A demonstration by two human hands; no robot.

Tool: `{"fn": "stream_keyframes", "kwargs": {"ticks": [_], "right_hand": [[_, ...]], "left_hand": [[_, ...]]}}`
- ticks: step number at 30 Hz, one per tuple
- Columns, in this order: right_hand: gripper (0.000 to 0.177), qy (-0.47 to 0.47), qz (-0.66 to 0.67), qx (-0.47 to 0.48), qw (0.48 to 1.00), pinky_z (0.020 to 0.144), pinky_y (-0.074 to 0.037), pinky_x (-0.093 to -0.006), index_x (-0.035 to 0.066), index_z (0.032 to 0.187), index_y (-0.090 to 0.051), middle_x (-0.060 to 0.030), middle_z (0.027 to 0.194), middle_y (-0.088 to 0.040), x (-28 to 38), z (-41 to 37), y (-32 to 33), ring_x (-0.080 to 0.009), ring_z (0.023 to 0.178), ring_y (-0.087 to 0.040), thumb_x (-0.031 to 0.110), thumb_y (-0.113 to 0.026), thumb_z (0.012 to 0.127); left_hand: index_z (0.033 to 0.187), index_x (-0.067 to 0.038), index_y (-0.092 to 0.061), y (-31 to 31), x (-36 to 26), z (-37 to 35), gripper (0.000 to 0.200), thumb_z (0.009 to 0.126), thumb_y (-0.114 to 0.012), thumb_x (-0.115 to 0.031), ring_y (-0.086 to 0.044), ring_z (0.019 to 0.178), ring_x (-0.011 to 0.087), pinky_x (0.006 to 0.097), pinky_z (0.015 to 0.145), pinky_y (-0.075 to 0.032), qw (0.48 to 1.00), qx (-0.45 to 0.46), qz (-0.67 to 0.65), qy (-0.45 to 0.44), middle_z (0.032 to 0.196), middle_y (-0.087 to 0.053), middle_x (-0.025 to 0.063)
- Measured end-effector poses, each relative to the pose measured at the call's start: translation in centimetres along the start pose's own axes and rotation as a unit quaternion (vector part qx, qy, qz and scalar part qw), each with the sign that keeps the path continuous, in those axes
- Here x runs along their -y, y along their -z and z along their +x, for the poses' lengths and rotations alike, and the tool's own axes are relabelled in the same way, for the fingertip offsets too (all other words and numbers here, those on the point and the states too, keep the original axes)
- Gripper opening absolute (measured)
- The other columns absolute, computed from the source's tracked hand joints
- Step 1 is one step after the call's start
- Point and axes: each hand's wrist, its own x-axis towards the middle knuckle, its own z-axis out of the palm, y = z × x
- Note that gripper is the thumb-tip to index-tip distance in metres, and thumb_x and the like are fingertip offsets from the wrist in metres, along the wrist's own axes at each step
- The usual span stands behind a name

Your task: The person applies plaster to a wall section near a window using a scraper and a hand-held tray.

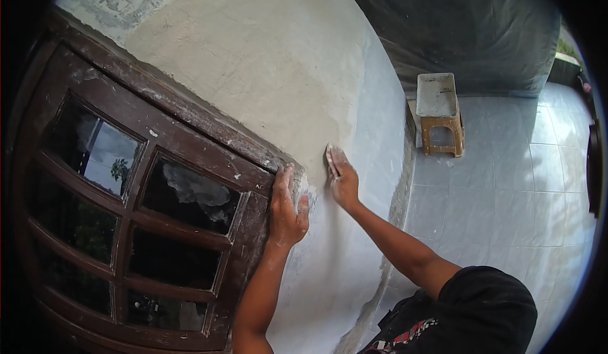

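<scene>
The right hand [344, 181], fingers pressed together over the scraper [329, 156], is skimming the wall [266, 69]. The left hand [287, 207], fingers together, is bracing on the frame [190, 135]. The blade should probably lie flat under the fingertips.

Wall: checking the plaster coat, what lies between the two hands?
In the head view, only a narrow strip of plastered wall separates the left hand, on the window frame, from the right hand.

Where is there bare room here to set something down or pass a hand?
Free: tiled floor beside the stool, up to the tarp; bare wall above both hands. Crowded: the window frame corner, where left hand and right hand sit close together.
</scene>
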Motion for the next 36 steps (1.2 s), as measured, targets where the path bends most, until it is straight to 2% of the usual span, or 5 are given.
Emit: {"fn": "stream_keyframes", "kwargs": {"ticks": [7, 14, 23, 29, 36], "right_hand": [[0.053, 0.031, 0.006, 0.166, 0.986, 0.106, -0.044, -0.0369, 0.005, 0.137, -0.060, -0.0161, 0.138, -0.060, 3.9, -13.3, 5.6, -0.0335, 0.133, -0.055, -0.013, -0.062, 0.087], [0.052, 0.011, 0.043, -0.028, 0.999, 0.107, -0.040, -0.0390, 0.010, 0.139, -0.059, -0.0119, 0.140, -0.060, 4.3, 0.2, 3.1, -0.0292, 0.133, -0.055, -0.006, -0.057, 0.090], [0.052, 0.095, 0.072, 0.190, 0.975, 0.104, -0.038, -0.0390, 0.012, 0.135, -0.063, -0.0132, 0.142, -0.059, 5.5, -12.1, 5.2, -0.0268, 0.135, -0.054, -0.004, -0.063, 0.086], [0.059, 0.059, -0.001, -0.060, 0.996, 0.105, -0.044, -0.0416, 0.005, 0.132, -0.063, -0.0159, 0.133, -0.064, 6.9, 3.2, 2.5, -0.0351, 0.124, -0.060, -0.017, -0.052, 0.079], [0.048, 0.043, -0.010, 0.138, 0.989, 0.107, -0.034, -0.0430, 0.014, 0.139, -0.060, -0.0116, 0.145, -0.057, 7.2, -10.4, 2.1, -0.0291, 0.135, -0.052, 0.005, -0.064, 0.092]], "left_hand": [[0.146, 0.012, -0.031, -0.1, 0.0, 0.0, 0.060, 0.094, -0.052, -0.009, -0.033, 0.141, 0.0531, 0.0540, 0.118, -0.027, 1.000, -0.020, -0.013, 0.010, 0.147, -0.043, 0.0326], [0.146, 0.014, -0.028, -0.3, 0.0, -0.2, 0.060, 0.095, -0.049, -0.009, -0.034, 0.142, 0.0488, 0.0505, 0.119, -0.027, 1.000, -0.011, -0.013, 0.004, 0.149, -0.039, 0.0338], [0.146, 0.013, -0.031, -0.3, 0.0, -0.1, 0.059, 0.095, -0.050, -0.012, -0.034, 0.140, 0.0537, 0.0545, 0.118, -0.028, 1.000, -0.024, -0.005, -0.006, 0.148, -0.041, 0.0322], [0.147, 0.014, -0.026, 0.1, -0.2, -0.1, 0.058, 0.098, -0.046, -0.011, -0.032, 0.145, 0.0460, 0.0483, 0.120, -0.028, 1.000, -0.003, 0.003, -0.007, 0.151, -0.035, 0.0344], [0.147, 0.015, -0.026, 0.1, 0.1, -0.1, 0.059, 0.098, -0.046, -0.012, -0.033, 0.145, 0.0450, 0.0478, 0.120, -0.028, 1.000, -0.007, 0.001, -0.014, 0.150, -0.035, 0.0344]]}}
